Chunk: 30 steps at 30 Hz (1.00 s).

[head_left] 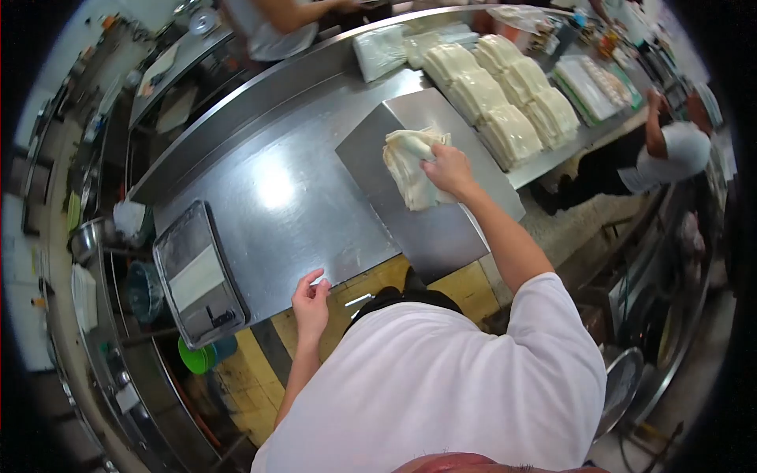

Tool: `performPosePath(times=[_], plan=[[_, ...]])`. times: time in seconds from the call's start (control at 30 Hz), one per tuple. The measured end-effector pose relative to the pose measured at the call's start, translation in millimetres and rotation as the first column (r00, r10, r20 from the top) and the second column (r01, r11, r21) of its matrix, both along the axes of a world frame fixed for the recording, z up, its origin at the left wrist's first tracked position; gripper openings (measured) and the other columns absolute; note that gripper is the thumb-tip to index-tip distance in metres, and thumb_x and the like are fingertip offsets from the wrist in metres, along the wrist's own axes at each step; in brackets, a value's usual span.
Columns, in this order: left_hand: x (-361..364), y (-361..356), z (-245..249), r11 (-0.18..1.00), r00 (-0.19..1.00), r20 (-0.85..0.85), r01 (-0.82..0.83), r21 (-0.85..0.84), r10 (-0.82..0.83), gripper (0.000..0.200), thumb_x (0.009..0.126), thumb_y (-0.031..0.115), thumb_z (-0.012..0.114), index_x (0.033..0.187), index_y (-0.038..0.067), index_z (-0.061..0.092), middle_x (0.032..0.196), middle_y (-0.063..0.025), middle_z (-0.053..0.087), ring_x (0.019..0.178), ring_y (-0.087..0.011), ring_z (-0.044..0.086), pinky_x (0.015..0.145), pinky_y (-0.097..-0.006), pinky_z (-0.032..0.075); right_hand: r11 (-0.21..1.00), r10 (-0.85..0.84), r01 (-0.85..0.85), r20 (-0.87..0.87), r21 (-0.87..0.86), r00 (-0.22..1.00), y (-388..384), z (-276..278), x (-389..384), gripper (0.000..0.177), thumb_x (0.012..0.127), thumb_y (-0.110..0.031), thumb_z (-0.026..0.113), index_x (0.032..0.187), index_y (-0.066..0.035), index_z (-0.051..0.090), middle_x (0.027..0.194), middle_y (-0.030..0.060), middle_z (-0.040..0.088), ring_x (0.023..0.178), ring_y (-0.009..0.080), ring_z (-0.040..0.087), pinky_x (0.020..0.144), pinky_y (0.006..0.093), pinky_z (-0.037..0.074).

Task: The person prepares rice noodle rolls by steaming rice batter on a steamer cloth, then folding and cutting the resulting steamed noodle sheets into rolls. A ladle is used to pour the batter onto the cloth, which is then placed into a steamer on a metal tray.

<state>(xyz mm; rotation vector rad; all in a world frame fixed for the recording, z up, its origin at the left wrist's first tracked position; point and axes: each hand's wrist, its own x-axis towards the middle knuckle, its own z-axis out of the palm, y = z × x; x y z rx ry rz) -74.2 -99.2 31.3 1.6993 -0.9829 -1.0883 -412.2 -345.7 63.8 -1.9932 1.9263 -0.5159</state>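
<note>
My right hand (449,170) grips a folded, cream-coloured cloth (412,175) with layered, uneven edges. The cloth lies against the top of a stainless steel box (422,110) on the metal worktable (315,158). Near the table's front edge, my left hand (311,298) hovers with its fingers loosely curled and thumb apart; I see nothing held in it. To the left, a dark-rimmed metal tray (203,311) holds a pale rectangular sheet (197,273).
Stacks of cream sheets in plastic (509,130) line the back right, beside clear plastic bags (381,52). Another person (670,150) stands at the right, and another (276,27) across the table. A green bucket (195,359) sits below the tray. Shelving (146,370) flanks the left.
</note>
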Motion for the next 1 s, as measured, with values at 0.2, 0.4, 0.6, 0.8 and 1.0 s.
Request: performPosePath(times=[0.2, 0.4, 0.6, 0.8, 1.0], plan=[[-5.5, 32.2, -8.8, 0.983, 0.983, 0.011, -0.182, 0.0, 0.182, 0.028, 0.098, 0.009, 0.063, 0.124, 0.0, 0.064, 0.094, -0.0068, 0.07, 0.085, -0.0117, 0.065, 0.074, -0.0257, 0.053, 0.998, 0.011, -0.012, 0.023, 0.061, 1.0, -52.9, -34.4, -2.3, 0.039, 0.079, -0.037, 0.071, 0.097, -0.002, 0.067, 0.099, 0.0255, 0.07, 0.097, 0.0428, 0.066, 0.085, 0.0512, 0.051], [-18.1, 39.5, -17.5, 0.966, 0.966, -0.035, -0.257, -0.002, 0.257, 0.028, 0.096, 0.008, 0.065, 0.122, 0.001, 0.065, 0.092, -0.0061, 0.07, 0.083, -0.011, 0.064, 0.073, -0.0248, 0.052, 0.991, -0.034, 0.026, 0.053, 0.128, 0.998, -75.5, -36.1, -11.7, 0.044, 0.079, -0.037, 0.07, 0.103, -0.001, 0.069, 0.104, 0.0255, 0.07, 0.101, 0.0404, 0.067, 0.089, 0.0486, 0.051], [-40.5, -1.7, -8.3, 0.994, 0.993, -0.026, -0.112, -0.015, 0.111, 0.028, 0.093, 0.006, 0.067, 0.121, 0.002, 0.066, 0.087, -0.0051, 0.068, 0.077, -0.0096, 0.061, 0.069, -0.0241, 0.049, 0.99, -0.08, 0.067, 0.1, 0.124, 0.992, -69.5, -26.9, -20.0, 0.045, 0.082, -0.041, 0.071, 0.098, 0.0, 0.069, 0.101, 0.0249, 0.07, 0.098, 0.0402, 0.067, 0.085, 0.0471, 0.052], [-48.2, -40.9, -3.7, 0.984, 0.985, -0.028, 0.169, -0.049, -0.17, 0.027, 0.096, 0.009, 0.065, 0.121, 0.002, 0.066, 0.087, -0.0056, 0.069, 0.078, -0.0095, 0.061, 0.07, -0.0243, 0.049, 0.975, -0.176, 0.211, 0.345, -0.068, 0.922, 2.7, -23.4, -82.4, 0.032, 0.084, -0.032, 0.07, 0.09, 0.0, 0.068, 0.085, 0.0185, 0.069, 0.081, 0.0348, 0.067, 0.075, 0.044, 0.051], [-45.6, -99.5, -14.9, 0.841, 0.839, -0.057, 0.54, -0.039, -0.541, 0.027, 0.097, 0.012, 0.065, 0.122, 0.002, 0.066, 0.087, -0.0054, 0.069, 0.079, -0.0101, 0.061, 0.073, -0.0249, 0.049, 0.749, -0.586, 0.662, 0.466, 0.001, 0.663, 188.3, -73.2, -143.7, 0.023, 0.084, -0.023, 0.067, 0.091, -0.001, 0.069, 0.082, 0.0173, 0.069, 0.076, 0.0309, 0.066, 0.072, 0.0396, 0.052]])
